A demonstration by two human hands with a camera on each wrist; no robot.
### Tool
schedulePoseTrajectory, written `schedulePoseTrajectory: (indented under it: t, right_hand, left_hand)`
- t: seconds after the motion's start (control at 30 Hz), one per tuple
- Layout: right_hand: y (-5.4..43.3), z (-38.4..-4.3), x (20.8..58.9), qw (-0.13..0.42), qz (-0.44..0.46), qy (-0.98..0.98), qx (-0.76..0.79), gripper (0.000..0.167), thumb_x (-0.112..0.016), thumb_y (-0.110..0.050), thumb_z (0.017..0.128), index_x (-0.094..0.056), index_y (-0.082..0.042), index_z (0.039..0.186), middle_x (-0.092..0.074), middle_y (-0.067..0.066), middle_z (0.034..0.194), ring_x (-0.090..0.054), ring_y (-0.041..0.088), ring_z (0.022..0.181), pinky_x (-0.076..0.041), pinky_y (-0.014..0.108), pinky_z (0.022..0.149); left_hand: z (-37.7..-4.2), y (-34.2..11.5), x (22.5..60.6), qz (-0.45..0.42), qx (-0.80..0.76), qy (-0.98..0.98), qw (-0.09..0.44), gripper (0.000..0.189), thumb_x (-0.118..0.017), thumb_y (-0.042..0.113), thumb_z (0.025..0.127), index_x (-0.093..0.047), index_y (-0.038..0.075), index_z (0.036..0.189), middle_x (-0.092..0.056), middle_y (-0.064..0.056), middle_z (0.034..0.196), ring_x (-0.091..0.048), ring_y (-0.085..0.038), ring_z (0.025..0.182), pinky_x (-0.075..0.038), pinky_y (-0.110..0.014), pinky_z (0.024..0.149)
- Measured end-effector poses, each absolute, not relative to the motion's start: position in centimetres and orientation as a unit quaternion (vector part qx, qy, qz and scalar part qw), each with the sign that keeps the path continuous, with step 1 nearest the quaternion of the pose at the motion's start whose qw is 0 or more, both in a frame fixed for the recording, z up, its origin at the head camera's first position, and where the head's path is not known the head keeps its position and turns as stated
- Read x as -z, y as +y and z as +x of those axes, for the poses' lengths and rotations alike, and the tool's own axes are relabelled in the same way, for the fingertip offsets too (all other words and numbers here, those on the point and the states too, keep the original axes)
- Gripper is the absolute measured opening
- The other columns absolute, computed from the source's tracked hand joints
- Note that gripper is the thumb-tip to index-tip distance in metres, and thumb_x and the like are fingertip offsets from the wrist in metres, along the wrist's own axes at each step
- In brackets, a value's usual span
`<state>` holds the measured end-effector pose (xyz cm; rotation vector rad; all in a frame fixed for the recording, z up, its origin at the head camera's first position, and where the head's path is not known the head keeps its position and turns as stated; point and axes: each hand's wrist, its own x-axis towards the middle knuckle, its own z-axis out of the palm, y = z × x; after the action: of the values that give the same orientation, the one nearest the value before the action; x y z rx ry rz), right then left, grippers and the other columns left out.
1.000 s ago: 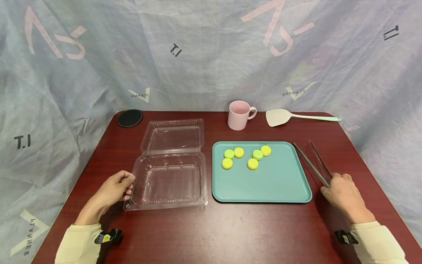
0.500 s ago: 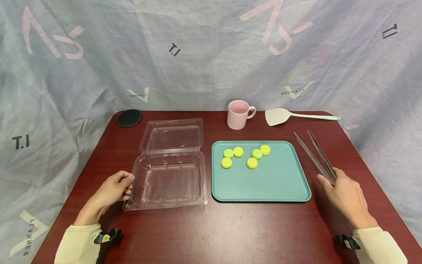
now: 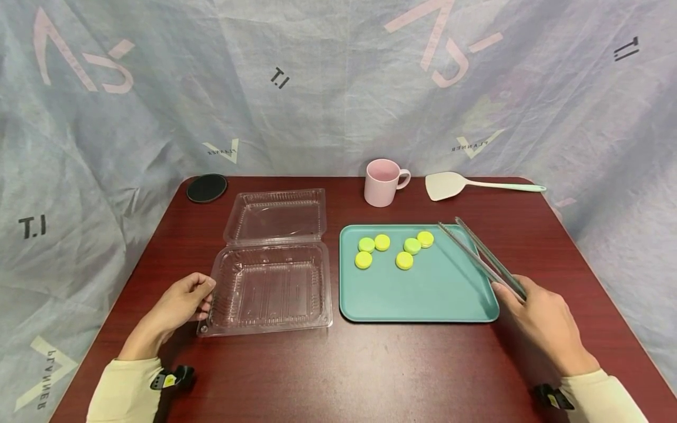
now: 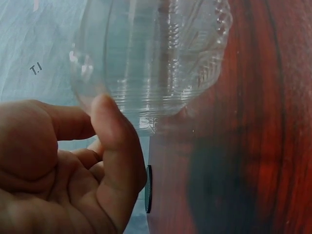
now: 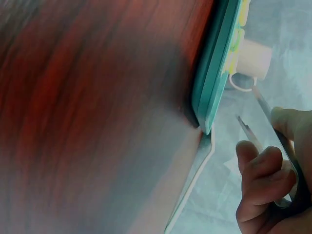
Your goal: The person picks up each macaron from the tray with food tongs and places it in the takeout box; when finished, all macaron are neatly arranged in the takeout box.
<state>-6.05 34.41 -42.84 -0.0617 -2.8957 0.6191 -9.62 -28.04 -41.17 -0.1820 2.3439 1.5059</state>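
My left hand (image 3: 182, 302) pinches the left rim of a clear plastic hinged container (image 3: 275, 294) between thumb and forefinger; its lid lies folded back behind the base. The left wrist view shows the thumb on the clear rim (image 4: 92, 92). In my right hand (image 3: 545, 317) is a pair of metal tongs (image 3: 481, 255), arms apart, tips over the right back part of the teal tray (image 3: 439, 299). Nothing is between the tips. Several yellow and green macarons (image 3: 404, 261) lie on the tray, to the left of the tongs. Fingers curl round the tongs (image 5: 287, 151) in the right wrist view.
A pink mug (image 3: 381, 185) stands behind the tray. To its right lies a white spatula (image 3: 446, 187) with a pale green handle end. A black round disc (image 3: 207, 188) sits at the table's back left corner. Printed grey cloth (image 3: 328, 106) hangs behind the table (image 3: 370, 370).
My right hand has lifted the tongs and swung them left, from beside the tray to over its right back corner. The left hand and the container have stayed put.
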Motion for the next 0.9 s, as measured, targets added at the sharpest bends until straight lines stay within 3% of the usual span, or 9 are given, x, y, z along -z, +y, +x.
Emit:
schedulePoseTrajectory:
  t: [0.3,0.63,0.9]
  right_hand:
    - [33.4,-6.2,43.5,0.128,0.03,-0.97,-0.202,0.04,-0.07,-0.036,0.095,-0.067,-0.001,0.115,-0.071,0.02,0.091,-0.065,0.046,0.077,-0.046,0.065,0.066]
    - [32.9,-6.3,43.7,0.144,0.059,-0.968,-0.198,0.037,-0.073,-0.032,0.094,-0.069,-0.001,0.113,-0.071,0.019,0.091,-0.066,0.044,0.075,-0.046,0.064,0.064]
    - [32.6,-6.4,43.9,0.156,0.074,-0.968,-0.184,0.032,-0.075,-0.03,0.092,-0.07,-0.003,0.108,-0.065,0.005,0.074,-0.06,0.027,0.062,-0.047,0.057,0.055]
  left_hand:
    - [-9.6,-28.1,41.1,-0.064,-0.522,0.832,0.176,0.027,-0.043,0.02,0.11,-0.046,-0.007,0.114,-0.05,-0.007,0.087,-0.054,-0.015,0.073,-0.054,-0.029,0.063]
    - [-9.6,-28.1,41.1,-0.058,-0.532,0.827,0.173,0.025,-0.044,0.017,0.109,-0.046,-0.007,0.112,-0.049,-0.008,0.086,-0.054,-0.015,0.072,-0.054,-0.029,0.062]
    - [-9.8,-28.2,41.3,-0.062,-0.534,0.825,0.175,0.026,-0.043,0.018,0.11,-0.046,-0.007,0.114,-0.049,-0.007,0.087,-0.053,-0.014,0.072,-0.054,-0.028,0.062]
